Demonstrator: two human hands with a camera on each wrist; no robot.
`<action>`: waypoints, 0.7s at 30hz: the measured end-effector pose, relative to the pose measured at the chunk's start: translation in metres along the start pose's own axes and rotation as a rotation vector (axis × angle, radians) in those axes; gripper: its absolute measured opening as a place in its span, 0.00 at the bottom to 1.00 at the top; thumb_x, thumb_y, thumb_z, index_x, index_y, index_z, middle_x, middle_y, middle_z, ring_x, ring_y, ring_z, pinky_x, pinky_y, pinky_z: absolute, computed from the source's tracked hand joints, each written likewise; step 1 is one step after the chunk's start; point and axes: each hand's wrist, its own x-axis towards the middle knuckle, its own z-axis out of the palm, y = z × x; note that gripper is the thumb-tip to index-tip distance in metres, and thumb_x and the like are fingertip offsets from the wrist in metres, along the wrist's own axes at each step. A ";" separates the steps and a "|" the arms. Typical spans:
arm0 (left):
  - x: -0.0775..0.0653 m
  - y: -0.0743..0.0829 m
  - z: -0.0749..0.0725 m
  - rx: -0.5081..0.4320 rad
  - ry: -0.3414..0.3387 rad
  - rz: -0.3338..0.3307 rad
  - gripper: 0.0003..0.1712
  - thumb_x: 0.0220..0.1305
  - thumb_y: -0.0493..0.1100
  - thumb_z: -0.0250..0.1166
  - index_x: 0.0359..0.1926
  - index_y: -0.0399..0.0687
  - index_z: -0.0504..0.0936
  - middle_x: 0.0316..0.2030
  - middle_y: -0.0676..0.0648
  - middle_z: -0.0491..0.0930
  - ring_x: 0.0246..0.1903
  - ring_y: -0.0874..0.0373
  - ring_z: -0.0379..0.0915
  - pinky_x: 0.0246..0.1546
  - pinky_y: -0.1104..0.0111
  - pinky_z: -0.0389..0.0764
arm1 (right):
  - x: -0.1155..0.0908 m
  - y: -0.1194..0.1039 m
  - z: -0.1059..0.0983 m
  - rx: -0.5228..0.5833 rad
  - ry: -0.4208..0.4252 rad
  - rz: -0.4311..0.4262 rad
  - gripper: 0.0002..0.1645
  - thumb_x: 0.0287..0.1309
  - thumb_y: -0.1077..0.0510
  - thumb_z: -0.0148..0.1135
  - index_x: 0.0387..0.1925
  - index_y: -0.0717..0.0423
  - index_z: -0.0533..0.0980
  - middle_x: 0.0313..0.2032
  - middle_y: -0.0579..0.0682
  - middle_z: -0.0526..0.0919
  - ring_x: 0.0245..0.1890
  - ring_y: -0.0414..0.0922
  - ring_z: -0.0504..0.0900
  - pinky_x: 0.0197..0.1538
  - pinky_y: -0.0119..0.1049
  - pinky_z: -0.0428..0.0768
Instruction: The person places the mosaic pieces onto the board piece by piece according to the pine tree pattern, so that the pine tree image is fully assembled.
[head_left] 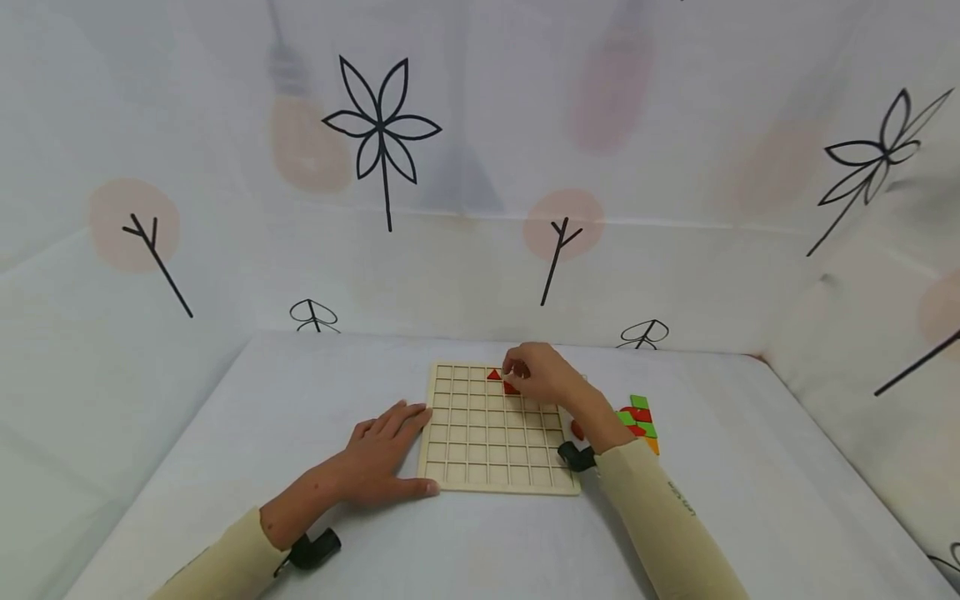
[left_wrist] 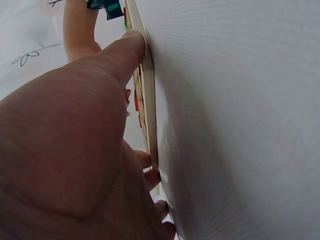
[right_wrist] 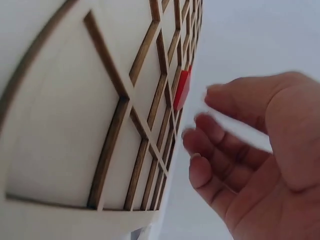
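A pale wooden grid board with raised strips lies on the table. My left hand rests along its left side, fingers extended at the edge and thumb at the near left corner. In the left wrist view, the thumb touches the board's side. Over the far part of the board hovers my right hand, fingers loosely bent. The right wrist view shows a gap between thumb and fingers, with nothing held. Just below these fingertips a red piece sits in a grid square, and a red triangle lies left of it.
Right of the board is a cluster of green, red and orange flat pieces, partly behind the right forearm. A separate red piece lies between board and cluster. White patterned cloth walls stand behind and beside the white table.
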 end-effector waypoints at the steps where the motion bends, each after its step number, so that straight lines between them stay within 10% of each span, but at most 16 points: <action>1: 0.000 0.000 0.000 0.000 -0.001 0.000 0.63 0.64 0.79 0.64 0.85 0.49 0.53 0.83 0.46 0.50 0.84 0.41 0.39 0.70 0.37 0.58 | 0.000 0.001 0.001 0.001 -0.008 -0.026 0.04 0.68 0.65 0.66 0.39 0.57 0.86 0.33 0.46 0.82 0.34 0.43 0.77 0.41 0.40 0.80; 21: 0.002 -0.001 0.000 0.009 -0.005 -0.001 0.63 0.64 0.78 0.64 0.85 0.49 0.53 0.83 0.46 0.50 0.84 0.41 0.39 0.71 0.36 0.58 | -0.001 0.004 0.002 0.009 -0.061 0.032 0.08 0.66 0.68 0.65 0.40 0.55 0.86 0.35 0.45 0.85 0.36 0.42 0.79 0.45 0.41 0.80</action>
